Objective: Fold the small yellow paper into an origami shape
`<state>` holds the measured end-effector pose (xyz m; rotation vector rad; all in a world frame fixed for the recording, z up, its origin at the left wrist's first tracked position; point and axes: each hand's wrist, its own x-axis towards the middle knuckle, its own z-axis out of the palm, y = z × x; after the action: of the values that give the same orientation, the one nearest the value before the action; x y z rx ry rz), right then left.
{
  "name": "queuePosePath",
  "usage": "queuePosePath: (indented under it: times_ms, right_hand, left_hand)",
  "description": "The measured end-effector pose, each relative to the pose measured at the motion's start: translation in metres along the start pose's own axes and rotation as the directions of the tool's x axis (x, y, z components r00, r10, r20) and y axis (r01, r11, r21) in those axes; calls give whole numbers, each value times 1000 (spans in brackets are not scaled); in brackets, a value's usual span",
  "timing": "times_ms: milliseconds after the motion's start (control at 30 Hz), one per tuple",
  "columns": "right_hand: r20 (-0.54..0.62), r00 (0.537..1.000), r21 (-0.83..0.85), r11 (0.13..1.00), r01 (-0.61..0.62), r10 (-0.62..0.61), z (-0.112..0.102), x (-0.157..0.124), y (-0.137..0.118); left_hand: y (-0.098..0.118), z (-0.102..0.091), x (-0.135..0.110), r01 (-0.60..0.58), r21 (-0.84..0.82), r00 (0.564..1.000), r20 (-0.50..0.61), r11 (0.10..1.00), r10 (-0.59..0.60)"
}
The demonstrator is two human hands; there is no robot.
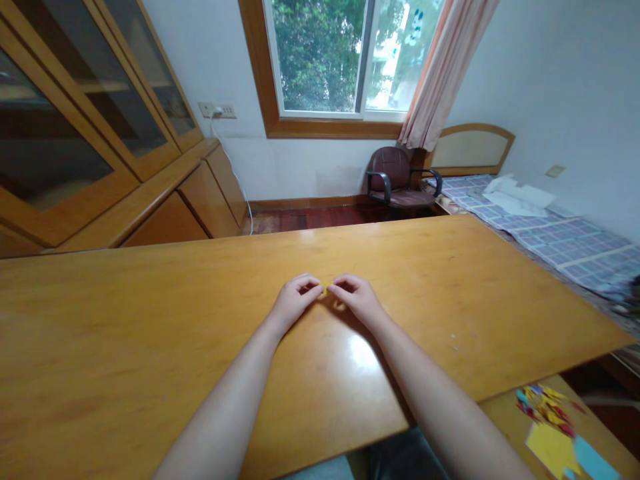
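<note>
Both of my hands meet at the middle of a wooden table [150, 320]. My left hand [295, 301] is curled, its fingertips pinching a tiny yellow paper piece [324, 291]. My right hand [354, 298] is curled too and pinches the same piece from the other side. The paper is mostly hidden between the fingertips, just above the tabletop.
A low stool [510, 420] at the lower right holds yellow paper [550, 448], blue paper [595, 461] and small coloured scraps [543, 402]. Beyond the table stand a dark red chair [397, 177], a bed [560, 233] on the right and glass-door cabinets [100, 133] on the left.
</note>
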<state>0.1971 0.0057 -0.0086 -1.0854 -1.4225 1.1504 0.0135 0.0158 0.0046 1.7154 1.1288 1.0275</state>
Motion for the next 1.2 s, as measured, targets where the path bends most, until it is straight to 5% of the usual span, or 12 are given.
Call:
queuePosePath:
  times_ms: [600, 1200]
  right_hand:
    - [30, 901, -359, 836, 415, -434, 2, -6, -6]
    - [131, 867, -432, 759, 487, -482, 0, -9, -7]
  left_hand:
    - [-1, -3, -2, 216, -304, 976, 105, 928, -192]
    - [0, -4, -2, 269, -400, 963, 139, 876, -233]
